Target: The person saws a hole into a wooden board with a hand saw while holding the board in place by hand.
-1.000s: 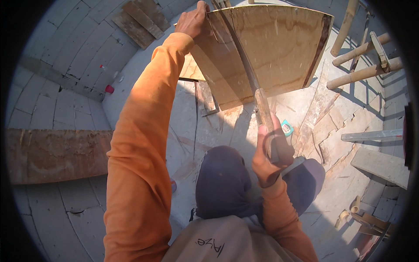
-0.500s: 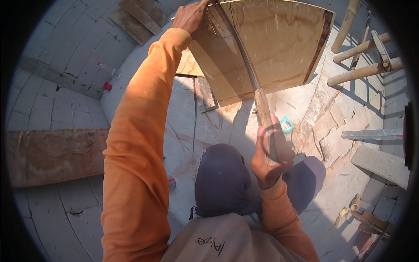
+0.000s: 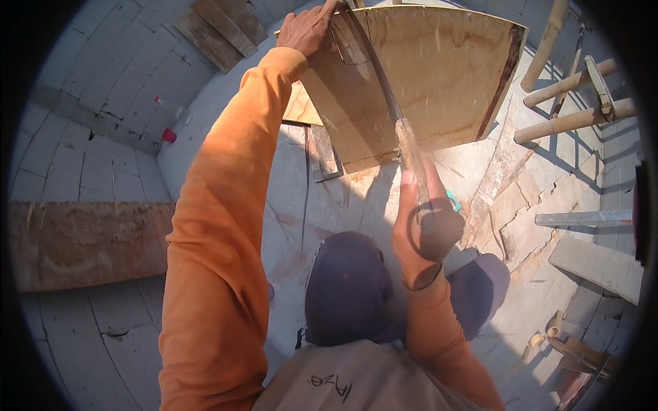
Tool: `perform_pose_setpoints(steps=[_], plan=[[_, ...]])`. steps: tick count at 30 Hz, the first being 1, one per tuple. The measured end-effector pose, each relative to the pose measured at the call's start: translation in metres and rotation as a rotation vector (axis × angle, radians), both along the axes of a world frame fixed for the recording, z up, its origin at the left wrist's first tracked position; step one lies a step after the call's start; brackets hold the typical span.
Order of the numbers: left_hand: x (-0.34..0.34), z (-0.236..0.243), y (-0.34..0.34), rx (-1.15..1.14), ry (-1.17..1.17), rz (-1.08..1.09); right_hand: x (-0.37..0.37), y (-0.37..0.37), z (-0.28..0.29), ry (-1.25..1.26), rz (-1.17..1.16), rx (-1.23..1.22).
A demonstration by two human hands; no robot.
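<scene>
A plywood board (image 3: 442,75) stands tilted in front of me, its top edge far off and its lower edge near the floor. My left hand (image 3: 313,29) is closed over the board's far left corner, beside the far part of the saw blade. My right hand (image 3: 428,226) wraps round the wooden handle of a handsaw (image 3: 410,147). The saw's thin blade, seen almost edge-on, runs away from the handle across the board to its top edge near my left fingers. Where exactly the teeth meet the wood is hard to see.
Half covered by my right hand, a turquoise tape measure (image 3: 453,200) lies on the floor. Bamboo poles (image 3: 572,123), a metal bar (image 3: 582,218) and a grey block (image 3: 595,267) stand at the right. A wide plank (image 3: 89,245) lies left; wooden boards (image 3: 218,31) lean far left.
My right hand has pushed the saw forward, away from me, and now covers more of the tape measure. My left hand keeps its grip on the board; the view has shifted slightly.
</scene>
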State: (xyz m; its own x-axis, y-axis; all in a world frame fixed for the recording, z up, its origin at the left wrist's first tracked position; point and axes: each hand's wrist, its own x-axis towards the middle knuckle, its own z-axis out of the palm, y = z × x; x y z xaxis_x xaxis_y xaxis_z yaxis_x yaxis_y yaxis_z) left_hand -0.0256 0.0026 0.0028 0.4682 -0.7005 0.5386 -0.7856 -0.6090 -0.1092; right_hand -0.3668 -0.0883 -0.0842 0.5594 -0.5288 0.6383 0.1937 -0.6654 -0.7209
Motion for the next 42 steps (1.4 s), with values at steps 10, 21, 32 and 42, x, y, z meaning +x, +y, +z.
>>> perform_pose_setpoints(steps=[10, 21, 32, 42], plan=[[-0.005, -0.007, -0.011, -0.028, -0.021, 0.052, 0.045, -0.010, 0.023, -0.133, 0.112, 0.194], [0.003, -0.018, -0.020, 0.136, -0.021, 0.178, 0.033, -0.008, 0.032, -0.014, 0.052, 0.241], [0.038, -0.027, -0.013, 0.125, -0.048, 0.179, -0.019, -0.003, -0.009, -0.065, 0.031, 0.157], [0.050, -0.040, -0.008, 0.130, -0.062, 0.140, 0.033, -0.002, 0.028, 0.040, 0.042, 0.286]])
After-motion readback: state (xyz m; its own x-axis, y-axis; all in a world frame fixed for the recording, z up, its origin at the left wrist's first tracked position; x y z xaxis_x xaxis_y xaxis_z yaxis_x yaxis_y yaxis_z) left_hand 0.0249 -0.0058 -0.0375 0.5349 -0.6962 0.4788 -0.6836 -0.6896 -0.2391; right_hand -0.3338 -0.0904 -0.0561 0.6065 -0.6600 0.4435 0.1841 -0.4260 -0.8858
